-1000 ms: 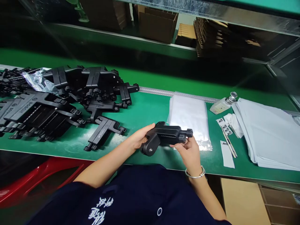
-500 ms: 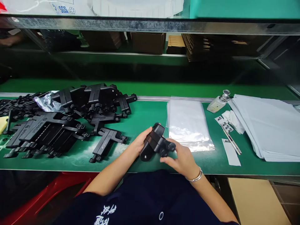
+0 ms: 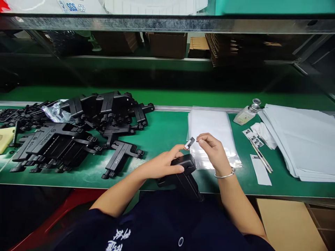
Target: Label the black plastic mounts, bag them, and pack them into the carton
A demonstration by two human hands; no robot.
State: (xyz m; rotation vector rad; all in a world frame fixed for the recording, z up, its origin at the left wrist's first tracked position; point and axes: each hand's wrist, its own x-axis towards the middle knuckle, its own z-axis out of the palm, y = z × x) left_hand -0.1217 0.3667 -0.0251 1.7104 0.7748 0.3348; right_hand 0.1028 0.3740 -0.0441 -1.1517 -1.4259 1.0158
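Observation:
My left hand [image 3: 167,162] is wrapped round a black plastic bracket [image 3: 187,170], held near the table's front edge with its lower part toward my body. A small white and black label [image 3: 189,143] is at my left index fingertip, above the bracket. Just right of the label, my right hand [image 3: 215,153] is raised with thumb and fingers pinched together. Whether anything is between those fingertips is too small to tell. Left of my hands lies a similar black bracket marked BOSCH [image 3: 120,158], beside a stack of such brackets [image 3: 52,143].
Clear plastic bags [image 3: 211,129] lie behind my right hand. Farther right are a pump bottle [image 3: 247,113], a label strip [image 3: 252,137], a pen-like tool [image 3: 261,157] and white sheets [image 3: 300,143]. A metal shelf edge [image 3: 167,25] crosses above the table.
The bracket has been turned and brought lower toward my body. My right hand has left its knobs and moved up and right. The small label now shows at my left fingertip.

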